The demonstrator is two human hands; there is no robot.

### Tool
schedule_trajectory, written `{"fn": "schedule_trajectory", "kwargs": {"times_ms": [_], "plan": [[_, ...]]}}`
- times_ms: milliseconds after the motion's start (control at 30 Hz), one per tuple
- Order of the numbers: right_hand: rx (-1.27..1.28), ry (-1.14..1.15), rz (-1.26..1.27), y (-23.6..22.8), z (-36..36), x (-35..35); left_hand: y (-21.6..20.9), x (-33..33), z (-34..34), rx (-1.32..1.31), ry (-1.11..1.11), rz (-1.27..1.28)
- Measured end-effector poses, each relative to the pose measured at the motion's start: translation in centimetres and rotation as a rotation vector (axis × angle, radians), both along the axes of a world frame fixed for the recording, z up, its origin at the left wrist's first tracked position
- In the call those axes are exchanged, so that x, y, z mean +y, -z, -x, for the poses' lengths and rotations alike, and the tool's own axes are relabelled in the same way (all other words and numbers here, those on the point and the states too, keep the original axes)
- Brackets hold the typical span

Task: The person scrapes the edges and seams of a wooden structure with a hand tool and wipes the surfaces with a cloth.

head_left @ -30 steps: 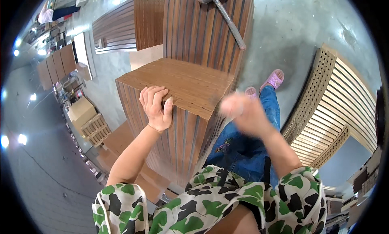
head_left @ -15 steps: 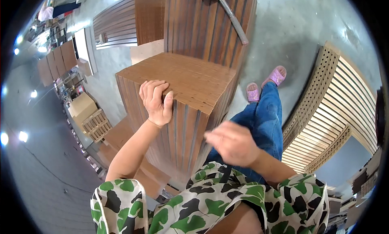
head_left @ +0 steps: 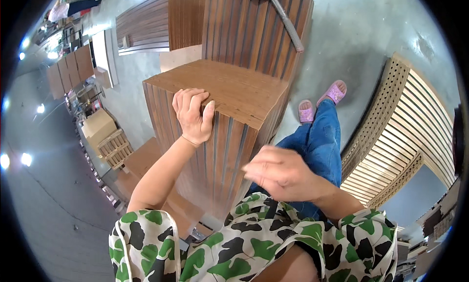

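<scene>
Your left hand (head_left: pixel 194 117) curls its fingers over the top edge of the stiff, probably heavy slatted wood stack (head_left: pixel 229 116), while your right hand (head_left: pixel 282 173) hovers empty with loose fingers, so grip that edge.

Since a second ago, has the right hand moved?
Yes. The right hand dropped from beside the slatted wood stack's top down toward the torso; empty, blurred.

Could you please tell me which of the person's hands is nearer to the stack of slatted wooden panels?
Left. The left hand rests on the top edge of the stack of slatted wooden panels, fingers curled over it. The right hand hangs in the air beside the stack, touching nothing.
</scene>
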State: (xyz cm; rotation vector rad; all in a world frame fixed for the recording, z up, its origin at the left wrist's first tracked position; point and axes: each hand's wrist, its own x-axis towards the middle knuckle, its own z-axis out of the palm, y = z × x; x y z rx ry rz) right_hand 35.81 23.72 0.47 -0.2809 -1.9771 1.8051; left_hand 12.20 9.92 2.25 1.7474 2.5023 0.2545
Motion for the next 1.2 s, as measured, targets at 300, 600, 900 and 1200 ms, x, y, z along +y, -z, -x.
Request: {"fn": "schedule_trajectory", "kwargs": {"times_ms": [300, 600, 900, 1200], "plan": [[-0.738, -0.021, -0.162, 24.4, 1.5, 3.1, 0.6, 1.5, -0.5, -0.012, 0.023, -0.011], [0.005, -0.110, -0.066, -1.0, 0.4, 2.1, 0.0, 0.2, 0.1, -0.013, -0.001, -0.014], [-0.579, 0.295, -0.045, 28.0, -0.1, 0.2, 0.7, 1.1, -0.4, -0.045, 0.013, 0.005], [-0.105, -0.008, 0.234, 5.9, 0.4, 0.6, -0.4, 0.0, 0.5, -0.010, -0.014, 0.009]]}}
